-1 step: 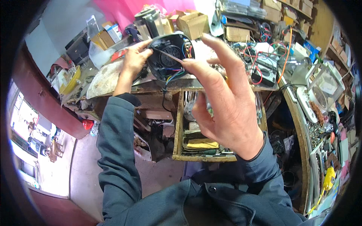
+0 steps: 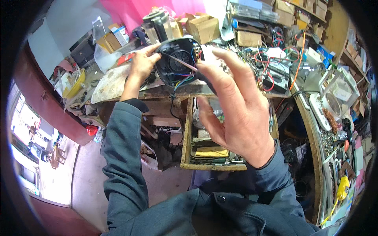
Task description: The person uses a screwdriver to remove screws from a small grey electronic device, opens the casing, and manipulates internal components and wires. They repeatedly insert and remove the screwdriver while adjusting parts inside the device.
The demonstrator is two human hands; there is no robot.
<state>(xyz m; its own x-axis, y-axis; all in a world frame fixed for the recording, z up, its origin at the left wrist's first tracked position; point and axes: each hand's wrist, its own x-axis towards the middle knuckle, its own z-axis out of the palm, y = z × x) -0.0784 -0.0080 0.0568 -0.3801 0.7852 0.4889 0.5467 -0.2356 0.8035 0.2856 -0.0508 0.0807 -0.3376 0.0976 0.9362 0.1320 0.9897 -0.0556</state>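
My left hand (image 2: 142, 65) grips the left rim of a round black appliance base (image 2: 164, 74), tilted up on the bench with its open inside facing me. Inside it are a round, ribbed black part and coloured wires (image 2: 182, 80); a black cord (image 2: 172, 103) hangs from its lower edge. Between the thumb and fingers of my right hand (image 2: 242, 118) is a screwdriver (image 2: 180, 61). Its thin metal shaft crosses the base's interior toward the upper left, and its dark handle is partly hidden by the fingers. Whether the tip touches a screw I cannot tell.
Below the bench edge an open wooden drawer (image 2: 185, 143) holds tools and a yellow item (image 2: 212, 152). Behind the base stand a blender jug (image 2: 158, 25) and cardboard boxes (image 2: 202, 29). Wires and a metal-cased device (image 2: 277, 74) lie at right; a yellow basket (image 2: 75, 84) is at left.
My right fingers have shifted slightly on the screwdriver, and more of its dark handle shows. My left hand and the base keep their places, apart from a small shift of the whole view.
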